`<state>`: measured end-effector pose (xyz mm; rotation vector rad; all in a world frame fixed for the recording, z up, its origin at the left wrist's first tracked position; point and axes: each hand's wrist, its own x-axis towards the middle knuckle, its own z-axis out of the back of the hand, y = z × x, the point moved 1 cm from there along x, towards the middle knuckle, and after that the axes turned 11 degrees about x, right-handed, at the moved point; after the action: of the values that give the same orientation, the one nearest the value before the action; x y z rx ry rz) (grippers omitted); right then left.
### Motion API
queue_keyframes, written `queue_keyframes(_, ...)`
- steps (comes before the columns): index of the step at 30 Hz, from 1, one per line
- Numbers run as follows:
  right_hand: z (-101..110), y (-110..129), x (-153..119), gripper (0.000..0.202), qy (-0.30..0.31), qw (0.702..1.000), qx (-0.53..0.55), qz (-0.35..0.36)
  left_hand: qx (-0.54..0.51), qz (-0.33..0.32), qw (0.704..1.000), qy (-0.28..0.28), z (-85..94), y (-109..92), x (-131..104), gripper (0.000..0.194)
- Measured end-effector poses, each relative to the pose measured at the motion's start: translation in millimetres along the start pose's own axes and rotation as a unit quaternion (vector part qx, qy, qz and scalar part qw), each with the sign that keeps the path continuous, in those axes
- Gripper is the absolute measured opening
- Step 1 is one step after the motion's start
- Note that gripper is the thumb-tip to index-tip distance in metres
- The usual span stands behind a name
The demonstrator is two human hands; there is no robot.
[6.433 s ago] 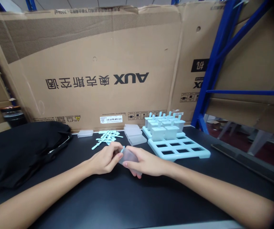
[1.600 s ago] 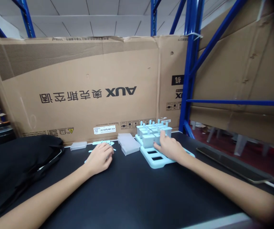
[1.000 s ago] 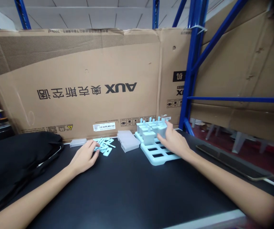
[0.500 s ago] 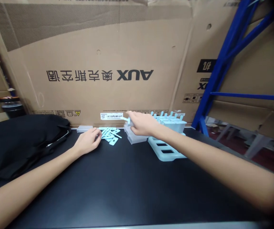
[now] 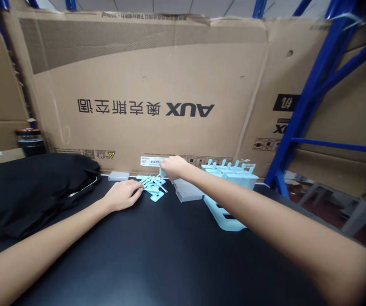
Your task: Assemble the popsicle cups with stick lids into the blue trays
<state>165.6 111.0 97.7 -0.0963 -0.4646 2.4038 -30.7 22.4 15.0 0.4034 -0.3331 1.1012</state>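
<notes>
On the dark tabletop lies a pile of light-blue plastic popsicle sticks (image 5: 155,187). My left hand (image 5: 124,195) rests at the pile's left edge, its fingertips closed on the end of a stick there. Above the pile's right side, my right hand (image 5: 175,167) pinches another light-blue popsicle stick (image 5: 162,171), mostly hidden by the fingers. Below that hand are clear plastic popsicle moulds (image 5: 189,192). Right of them, a light-blue mould stand (image 5: 226,223) holds moulds (image 5: 242,182) with several stick handles (image 5: 224,163) pointing up; my right forearm hides part of it.
A clear plastic mould piece (image 5: 118,176) lies left of the pile. A black cloth bag (image 5: 39,191) and a dark cup (image 5: 31,142) stand at the left. Behind is a large cardboard box (image 5: 144,89); a blue metal rack (image 5: 310,93) rises at the right.
My right hand has moved left with its popsicle stick, from above the clear moulds towards the pile. My left hand stays at the pile's edge. The view has tilted up slightly.
</notes>
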Motion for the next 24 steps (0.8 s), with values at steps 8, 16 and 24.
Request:
queue_keyframes(8,3,1,13,0.041,-0.013,1.0,0.001,-0.022,-0.002,0.0,1.0,0.008,-1.1,0,-1,0.031)
queue_keyframes(16,15,15,2,0.043,-0.022,0.999,0.016,-0.034,-0.042,-0.048,0.998,-0.021,12.1,-8,-4,0.027)
queue_keyframes(24,6,44,-79,0.027,-0.082,0.993,0.089,-0.011,-0.06,-0.207,0.976,-0.009,14.9,-21,-6,0.016)
